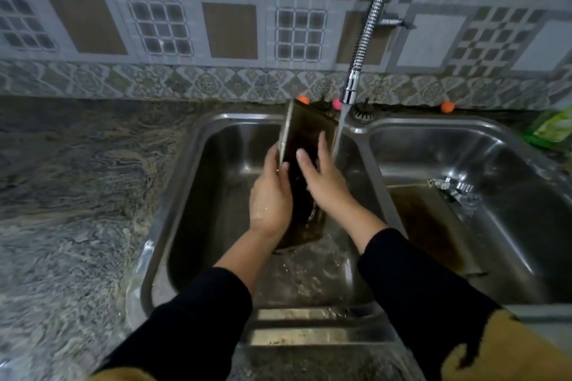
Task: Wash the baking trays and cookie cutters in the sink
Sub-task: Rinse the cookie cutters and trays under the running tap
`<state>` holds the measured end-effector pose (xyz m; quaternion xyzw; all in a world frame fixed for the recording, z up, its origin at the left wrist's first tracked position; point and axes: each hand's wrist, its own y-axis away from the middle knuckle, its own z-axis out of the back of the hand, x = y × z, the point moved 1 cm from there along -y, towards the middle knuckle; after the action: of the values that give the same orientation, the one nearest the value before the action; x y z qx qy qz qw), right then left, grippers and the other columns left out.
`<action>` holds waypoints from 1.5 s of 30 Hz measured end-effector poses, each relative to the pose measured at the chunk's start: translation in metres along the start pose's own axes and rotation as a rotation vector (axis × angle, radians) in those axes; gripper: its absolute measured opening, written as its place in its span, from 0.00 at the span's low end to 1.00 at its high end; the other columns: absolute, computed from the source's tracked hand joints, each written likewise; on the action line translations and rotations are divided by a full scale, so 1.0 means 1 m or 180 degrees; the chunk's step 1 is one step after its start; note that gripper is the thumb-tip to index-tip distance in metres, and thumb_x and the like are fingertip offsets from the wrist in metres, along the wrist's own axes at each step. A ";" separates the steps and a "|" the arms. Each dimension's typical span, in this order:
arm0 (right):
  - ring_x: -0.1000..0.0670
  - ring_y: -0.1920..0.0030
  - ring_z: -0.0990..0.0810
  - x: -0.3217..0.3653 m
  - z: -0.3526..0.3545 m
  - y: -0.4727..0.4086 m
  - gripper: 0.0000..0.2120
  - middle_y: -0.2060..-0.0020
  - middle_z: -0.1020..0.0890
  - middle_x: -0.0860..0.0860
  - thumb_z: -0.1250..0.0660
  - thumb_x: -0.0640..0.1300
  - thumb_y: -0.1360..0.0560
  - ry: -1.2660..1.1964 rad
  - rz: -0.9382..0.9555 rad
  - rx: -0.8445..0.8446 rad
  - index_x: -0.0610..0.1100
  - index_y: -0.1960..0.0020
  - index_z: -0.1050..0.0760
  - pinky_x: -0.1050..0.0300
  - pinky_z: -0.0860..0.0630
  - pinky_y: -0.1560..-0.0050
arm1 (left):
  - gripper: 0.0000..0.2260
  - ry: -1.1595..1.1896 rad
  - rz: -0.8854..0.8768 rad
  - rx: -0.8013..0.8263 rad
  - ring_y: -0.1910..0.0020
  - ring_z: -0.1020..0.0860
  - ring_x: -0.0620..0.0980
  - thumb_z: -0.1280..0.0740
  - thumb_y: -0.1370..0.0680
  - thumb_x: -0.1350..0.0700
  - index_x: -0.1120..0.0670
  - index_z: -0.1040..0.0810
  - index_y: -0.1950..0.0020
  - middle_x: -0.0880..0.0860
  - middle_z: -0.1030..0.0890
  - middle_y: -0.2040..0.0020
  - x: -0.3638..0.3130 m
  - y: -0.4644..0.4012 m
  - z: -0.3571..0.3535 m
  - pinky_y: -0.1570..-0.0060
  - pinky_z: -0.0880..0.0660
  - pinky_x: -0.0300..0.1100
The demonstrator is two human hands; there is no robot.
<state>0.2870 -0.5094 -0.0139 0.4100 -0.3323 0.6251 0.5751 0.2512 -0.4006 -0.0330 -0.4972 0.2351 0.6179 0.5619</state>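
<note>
A grey and beige marbled stone countertop (71, 195) runs to the left of the basins and along the back wall. The wall behind is covered with patterned tiles (229, 28) in grey, brown and white squares, with a floral border strip (185, 82) along the bottom. On the back ledge sit 2 small orange balls (447, 106) and 1 pink one (336, 103), partly hidden. A green and white packet (551, 127) lies on the counter at the far right.

Long black sleeves (198, 312) cover both forearms, over a tan-and-black garment (483, 346) at the body.
</note>
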 end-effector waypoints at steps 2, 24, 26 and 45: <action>0.51 0.33 0.30 0.015 0.007 -0.002 0.33 0.31 0.32 0.56 0.44 0.62 0.22 -0.0719 -0.0075 -0.0300 0.58 0.23 0.55 0.49 0.32 0.33 | 0.17 -0.0325 -0.0181 0.0262 0.46 0.20 0.47 0.47 0.17 0.48 0.37 0.41 0.29 0.44 0.21 0.41 -0.001 0.009 -0.007 0.47 0.22 0.51; 0.55 0.25 0.48 0.031 0.089 0.044 0.23 0.23 0.46 0.57 0.47 0.44 0.17 -0.1104 0.0646 -0.1189 0.59 0.25 0.46 0.57 0.44 0.33 | 0.23 -0.0439 0.0083 0.0805 0.22 0.59 0.48 0.57 0.17 0.45 0.42 0.56 0.22 0.46 0.57 0.21 -0.042 -0.039 -0.053 0.27 0.61 0.61; 0.53 0.24 0.49 0.035 0.099 0.045 0.23 0.23 0.47 0.56 0.47 0.45 0.17 -0.1146 0.0666 -0.1313 0.61 0.25 0.46 0.53 0.44 0.31 | 0.23 -0.0534 0.0406 0.0860 0.22 0.58 0.49 0.58 0.17 0.44 0.43 0.57 0.22 0.48 0.58 0.20 -0.028 -0.041 -0.049 0.26 0.59 0.60; 0.47 0.24 0.47 0.079 0.220 0.009 0.30 0.22 0.54 0.52 0.47 0.45 0.17 -0.1267 0.0660 -0.1929 0.59 0.23 0.60 0.38 0.47 0.26 | 0.32 -0.1843 -0.1716 0.0959 0.29 0.32 0.54 0.47 0.20 0.38 0.35 0.67 0.26 0.48 0.50 0.20 -0.145 0.003 -0.078 0.43 0.26 0.50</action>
<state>0.3062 -0.6707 0.1551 0.2988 -0.6471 0.4614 0.5282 0.2577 -0.5342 0.0632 -0.2591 0.0168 0.5218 0.8126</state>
